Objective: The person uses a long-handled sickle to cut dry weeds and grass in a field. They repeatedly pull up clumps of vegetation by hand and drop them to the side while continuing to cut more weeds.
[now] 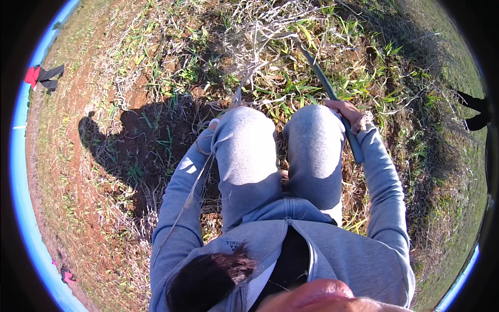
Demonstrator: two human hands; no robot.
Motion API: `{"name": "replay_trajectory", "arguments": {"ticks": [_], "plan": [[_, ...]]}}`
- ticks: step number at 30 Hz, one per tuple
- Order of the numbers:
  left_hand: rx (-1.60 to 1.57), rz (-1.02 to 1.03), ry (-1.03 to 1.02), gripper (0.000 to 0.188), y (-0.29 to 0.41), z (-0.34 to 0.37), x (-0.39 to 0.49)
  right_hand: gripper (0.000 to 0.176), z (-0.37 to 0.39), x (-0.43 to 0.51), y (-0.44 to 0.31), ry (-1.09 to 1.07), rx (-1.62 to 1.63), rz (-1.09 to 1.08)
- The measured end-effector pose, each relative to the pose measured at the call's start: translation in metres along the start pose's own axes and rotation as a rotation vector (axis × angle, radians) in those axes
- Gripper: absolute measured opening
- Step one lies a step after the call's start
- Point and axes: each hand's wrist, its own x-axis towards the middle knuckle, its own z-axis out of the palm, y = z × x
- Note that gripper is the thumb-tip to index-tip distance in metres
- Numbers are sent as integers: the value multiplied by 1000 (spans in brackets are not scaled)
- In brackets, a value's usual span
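I squat with both knees before me. My right hand (348, 113) is closed around a long, dark green handle or bar (321, 74), beside the outer side of the knee on the picture's right. Its far end goes into dry stalks, so I cannot tell what it carries there. My left hand (213, 124) is mostly hidden beside the other knee; only a bit of it shows, near something white. Dry plant stalks (238, 91) rise from beside that knee, and a long dry strand (191, 195) lies along the sleeve. Whether this hand grips the stalks cannot be seen.
Dry grass and green shoots cover reddish soil (134, 91). A heap of pale dry stalks (257, 39) lies ahead of my knees. A person in red and black (34, 75) is far off at the left, another in pink (68, 276) lower left. Dark-clothed legs (476, 111) show at the right edge.
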Motion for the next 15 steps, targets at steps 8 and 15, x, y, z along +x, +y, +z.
{"name": "replay_trajectory", "arguments": {"ticks": [8, 15], "plan": [[-518, -38, 27, 46, -17, -115, 15, 35, -6, -25, 1, 39, -41, -62], [-491, -124, 47, 33, -54, -139, -10, 36, -11, -46, 14, 175, 27, -137]]}}
